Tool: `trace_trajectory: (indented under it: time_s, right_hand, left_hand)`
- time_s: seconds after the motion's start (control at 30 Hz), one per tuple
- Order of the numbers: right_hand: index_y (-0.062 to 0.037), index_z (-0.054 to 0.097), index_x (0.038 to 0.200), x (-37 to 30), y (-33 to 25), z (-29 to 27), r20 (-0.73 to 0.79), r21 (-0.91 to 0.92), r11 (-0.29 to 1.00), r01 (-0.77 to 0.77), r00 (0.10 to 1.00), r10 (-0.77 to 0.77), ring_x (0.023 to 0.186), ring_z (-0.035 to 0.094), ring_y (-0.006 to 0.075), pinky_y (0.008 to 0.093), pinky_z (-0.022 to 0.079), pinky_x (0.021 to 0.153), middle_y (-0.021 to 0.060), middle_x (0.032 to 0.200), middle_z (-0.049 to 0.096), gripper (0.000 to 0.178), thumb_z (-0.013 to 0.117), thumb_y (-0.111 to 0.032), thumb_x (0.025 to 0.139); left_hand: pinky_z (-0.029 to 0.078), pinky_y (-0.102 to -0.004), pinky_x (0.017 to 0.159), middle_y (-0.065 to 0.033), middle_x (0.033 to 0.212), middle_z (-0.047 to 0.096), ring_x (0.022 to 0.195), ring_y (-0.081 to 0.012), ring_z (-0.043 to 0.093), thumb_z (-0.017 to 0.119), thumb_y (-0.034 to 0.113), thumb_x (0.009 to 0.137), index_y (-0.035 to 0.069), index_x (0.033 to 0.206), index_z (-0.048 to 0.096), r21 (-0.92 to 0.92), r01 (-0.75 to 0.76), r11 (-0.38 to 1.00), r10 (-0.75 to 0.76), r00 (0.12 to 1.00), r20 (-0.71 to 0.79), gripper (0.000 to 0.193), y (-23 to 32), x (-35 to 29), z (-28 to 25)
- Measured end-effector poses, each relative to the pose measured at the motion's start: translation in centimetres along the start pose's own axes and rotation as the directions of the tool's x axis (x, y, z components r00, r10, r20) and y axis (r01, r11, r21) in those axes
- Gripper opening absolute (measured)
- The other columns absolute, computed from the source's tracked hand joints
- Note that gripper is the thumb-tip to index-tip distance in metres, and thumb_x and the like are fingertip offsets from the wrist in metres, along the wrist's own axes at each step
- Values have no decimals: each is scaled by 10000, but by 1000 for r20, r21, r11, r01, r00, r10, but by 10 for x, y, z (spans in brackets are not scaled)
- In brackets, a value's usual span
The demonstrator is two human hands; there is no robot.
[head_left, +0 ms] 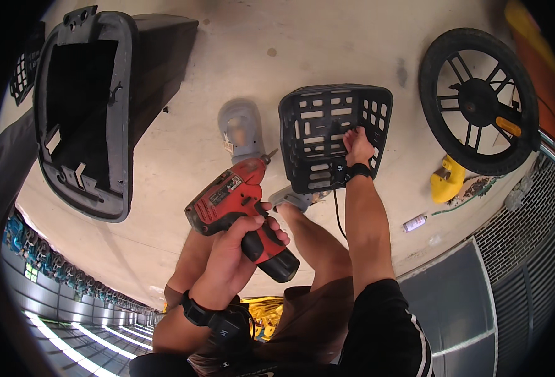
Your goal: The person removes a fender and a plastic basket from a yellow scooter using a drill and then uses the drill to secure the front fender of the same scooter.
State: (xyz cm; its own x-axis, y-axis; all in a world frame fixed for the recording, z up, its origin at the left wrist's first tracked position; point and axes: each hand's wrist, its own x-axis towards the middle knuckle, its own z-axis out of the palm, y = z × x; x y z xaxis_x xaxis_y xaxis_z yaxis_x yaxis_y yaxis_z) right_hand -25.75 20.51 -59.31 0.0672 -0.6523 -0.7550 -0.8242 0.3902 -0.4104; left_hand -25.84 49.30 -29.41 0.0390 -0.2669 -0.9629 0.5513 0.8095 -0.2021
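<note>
Free flr (409, 129) btwn basket (289, 151) & wheel (477, 104), drill (230, 191) blocking near-L approach (bin (121, 94) further L), yellow pc. (447, 182) beside wheel

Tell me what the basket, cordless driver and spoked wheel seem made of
Basket: likely molded black plastic, satin, judging by its rounded slots and soft sheen. Cordless driver: probably hard plastic, its red shell smooth and faintly shiny; duller black sections may be rubber. Spoked wheel: dull black tyre, presumably rubber; uniformly black spokes could be painted metal or plastic.

Pale label (235, 183) on red drill (232, 200), printed can (414, 223), wording unreadable
</note>
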Motion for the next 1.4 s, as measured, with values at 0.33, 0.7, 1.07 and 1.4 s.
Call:
trace_trajectory:
  time_s: [0.33, 0.7, 1.07, 1.4]
  right_hand:
    - [12, 628, 963, -237, -139, -6, 546, 121, 708, 695, 549, -632, 656, 547, 69, 216, 454, 574, 46, 780, 641, 148, 649, -111, 882]
    - [-8, 614, 1159, -491, -205, 2, 998, -7, -119, 993, 0, -58, 817, 657, 297, 344, 523, 727, 155, 890, 674, 403, 657, -241, 832]
    - [52, 467, 1289, -626, -194, -114, 988, -144, 824, 549, 123, 91, 1056, 571, 171, 296, 450, 937, 133, 1162, 600, 812, 819, -399, 713]
    - [-19, 542, 1038, -584, -201, -116, 871, 176, 901, -395, 489, 44, 832, 622, 215, 361, 513, 793, 94, 881, 617, 260, 638, -158, 840]
  left_hand:
    - [526, -390, 763, -116, 830, 587, 755, -270, 635, 559, 67, 867, -8, 1102, 505, 87, -199, 976, 198, 980, 19, 252, -5, 5, -5]
    - [532, -412, 763, -130, 799, 578, 756, -284, 622, 594, 95, 862, -12, 1062, 502, 80, -61, 995, 52, 993, 109, 244, 2, -158, -22]
    - [488, -287, 724, -67, 905, 629, 814, -151, 599, 685, 100, 773, -15, 1033, 585, 690, -695, 203, 559, 661, 501, 301, 33, -326, 12]
    - [502, -324, 881, -184, 1244, 568, 1056, -227, 606, 683, 138, 821, -28, 1344, 454, 707, -656, -263, 80, 716, 694, 595, 70, -342, 40]
